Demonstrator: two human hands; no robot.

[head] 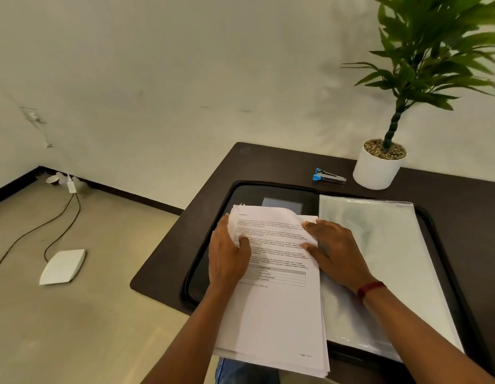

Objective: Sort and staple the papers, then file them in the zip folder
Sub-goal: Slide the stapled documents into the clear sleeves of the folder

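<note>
Both left hand (228,257) and right hand (336,252) on papers (279,314).

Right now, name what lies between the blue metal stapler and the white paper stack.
Head view: bare dark wooden table, then the open black zip folder.

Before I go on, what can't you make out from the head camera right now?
Head view:
- Print on the top sheet of the paper stack: too small and blurred.
- Sheet count: only stacked edges show.
- Staples: far corner curled, left edge under the left hand.
- Zip folder interior: covered by the paper stack and clear sleeves.
- Stapler load: too small.
</note>
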